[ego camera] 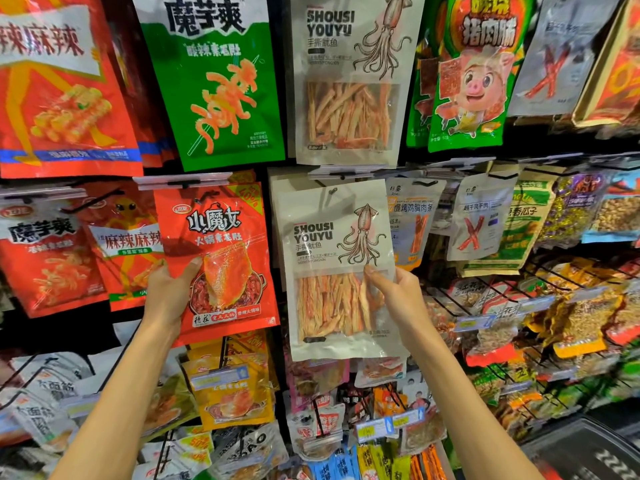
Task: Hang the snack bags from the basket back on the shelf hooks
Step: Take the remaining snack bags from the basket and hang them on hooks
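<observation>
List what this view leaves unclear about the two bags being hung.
Head view: fingers of the left hand, hidden behind the red bag; only the thumb shows.
The squid bag in the right hand: whether its hole is hooked is too small to tell.
The basket: cut off by the bottom-right corner, contents unseen.

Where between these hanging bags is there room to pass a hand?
Only a narrow dark strip between the red hotpot bag the left hand grips and the squid bag the right hand pinches. Everywhere else bags overlap, tightest lower right.
</observation>
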